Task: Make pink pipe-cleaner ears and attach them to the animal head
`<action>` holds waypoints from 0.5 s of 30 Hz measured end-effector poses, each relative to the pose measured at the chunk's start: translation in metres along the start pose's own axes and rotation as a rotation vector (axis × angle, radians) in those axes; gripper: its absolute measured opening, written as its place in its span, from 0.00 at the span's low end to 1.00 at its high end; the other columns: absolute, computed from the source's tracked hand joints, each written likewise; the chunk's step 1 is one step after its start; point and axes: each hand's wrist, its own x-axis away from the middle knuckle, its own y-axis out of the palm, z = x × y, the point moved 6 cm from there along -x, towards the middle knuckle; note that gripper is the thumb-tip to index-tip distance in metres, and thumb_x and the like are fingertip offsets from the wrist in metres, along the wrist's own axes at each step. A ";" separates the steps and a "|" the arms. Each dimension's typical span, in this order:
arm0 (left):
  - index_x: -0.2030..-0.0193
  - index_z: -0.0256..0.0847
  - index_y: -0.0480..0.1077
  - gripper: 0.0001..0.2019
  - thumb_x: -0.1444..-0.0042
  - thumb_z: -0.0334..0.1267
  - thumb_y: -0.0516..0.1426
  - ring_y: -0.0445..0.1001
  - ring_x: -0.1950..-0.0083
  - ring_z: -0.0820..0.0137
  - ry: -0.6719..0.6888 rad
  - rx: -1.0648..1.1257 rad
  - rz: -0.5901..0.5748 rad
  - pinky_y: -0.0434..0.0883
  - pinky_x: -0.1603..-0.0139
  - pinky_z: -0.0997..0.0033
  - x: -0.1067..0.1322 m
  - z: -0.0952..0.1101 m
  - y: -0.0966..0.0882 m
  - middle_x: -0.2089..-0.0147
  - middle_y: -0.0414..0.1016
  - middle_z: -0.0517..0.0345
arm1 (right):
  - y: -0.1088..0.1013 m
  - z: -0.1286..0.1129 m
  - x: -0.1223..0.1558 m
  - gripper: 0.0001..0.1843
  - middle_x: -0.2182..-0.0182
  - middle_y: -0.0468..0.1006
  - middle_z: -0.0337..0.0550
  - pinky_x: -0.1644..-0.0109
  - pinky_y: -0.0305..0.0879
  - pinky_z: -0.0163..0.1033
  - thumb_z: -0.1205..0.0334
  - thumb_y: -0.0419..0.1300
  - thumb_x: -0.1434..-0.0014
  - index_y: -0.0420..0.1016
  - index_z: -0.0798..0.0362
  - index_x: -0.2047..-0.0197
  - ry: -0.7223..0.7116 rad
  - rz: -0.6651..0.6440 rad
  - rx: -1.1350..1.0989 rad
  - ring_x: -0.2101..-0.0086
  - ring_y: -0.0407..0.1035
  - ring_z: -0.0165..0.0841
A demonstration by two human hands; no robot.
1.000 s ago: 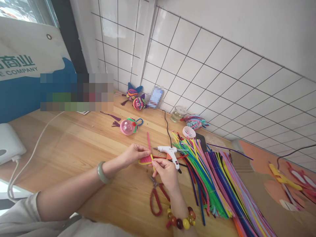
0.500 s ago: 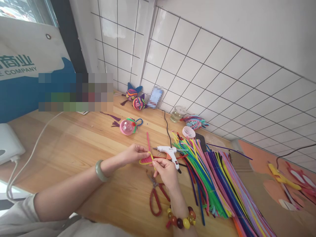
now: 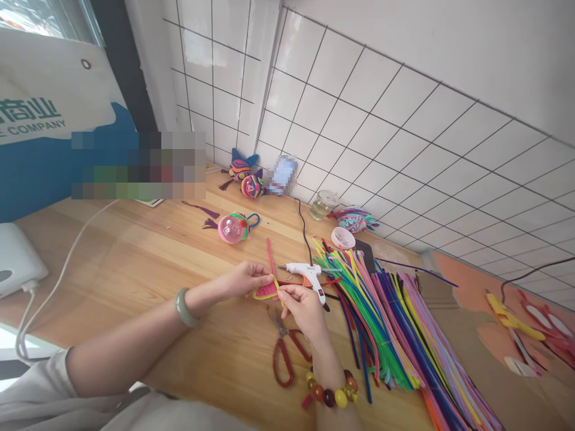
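Note:
Above the wooden table [image 3: 148, 269], my left hand [image 3: 245, 278] pinches a small flat pink piece edged in yellow [image 3: 265, 292], made of pipe cleaners. A pink pipe cleaner [image 3: 270, 254] rises from it toward the wall. My right hand [image 3: 305, 310] is closed, pinching the yellow pipe cleaner [image 3: 279, 296] at the piece's right edge. Both hands meet over the table, just left of a white glue gun [image 3: 308, 274]. Red-handled scissors [image 3: 285, 354] lie under my right wrist.
A big spread of coloured pipe cleaners [image 3: 395, 335] covers the table to the right. Near the tiled wall stand a pink ball toy [image 3: 232, 228], two striped woven figures [image 3: 246, 176], a glass jar [image 3: 323, 206] and a small pink dish [image 3: 344, 238]. A white device [image 3: 15, 257] with cable sits at the left.
My right hand has crept slightly up along the yellow pipe cleaner at the piece's edge. The left hand keeps its pinch in nearly the same place.

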 end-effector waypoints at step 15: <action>0.72 0.33 0.70 0.17 0.58 0.48 0.59 0.62 0.79 0.78 -0.079 0.210 0.139 0.67 0.80 0.78 -0.001 -0.002 -0.008 0.77 0.66 0.60 | -0.013 0.000 -0.004 0.19 0.71 0.77 0.46 0.83 0.56 0.31 0.52 0.56 0.50 0.71 0.58 0.61 -0.025 0.110 -0.017 0.87 0.59 0.23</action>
